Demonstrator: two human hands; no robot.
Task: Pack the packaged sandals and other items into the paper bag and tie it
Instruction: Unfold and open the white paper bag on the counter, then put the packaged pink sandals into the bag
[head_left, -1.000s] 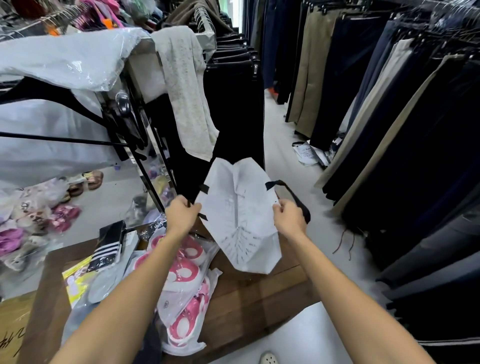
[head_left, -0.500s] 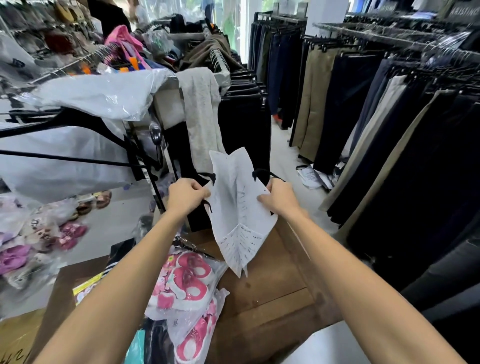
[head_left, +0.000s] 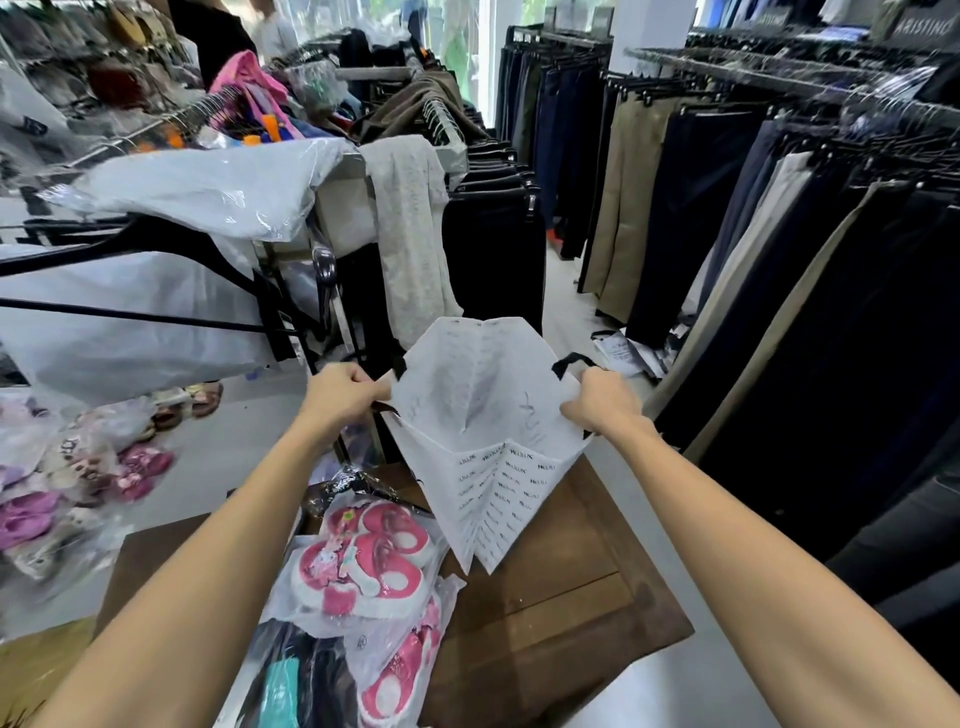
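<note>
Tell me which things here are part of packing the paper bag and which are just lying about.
Part of the job:
paper bag, gripped by left hand and right hand
packaged pink sandals on the wooden table
second sandal pack

Just lying about:
hanging trousers
bagged shoes on the floor
grey garment over the rack
papers on the floor

Head cam, fwd-down, close over hands (head_left: 597, 400)

Matt white paper bag (head_left: 483, 415); glossy plastic sandal packs (head_left: 363, 566); wooden table (head_left: 561, 597).
</note>
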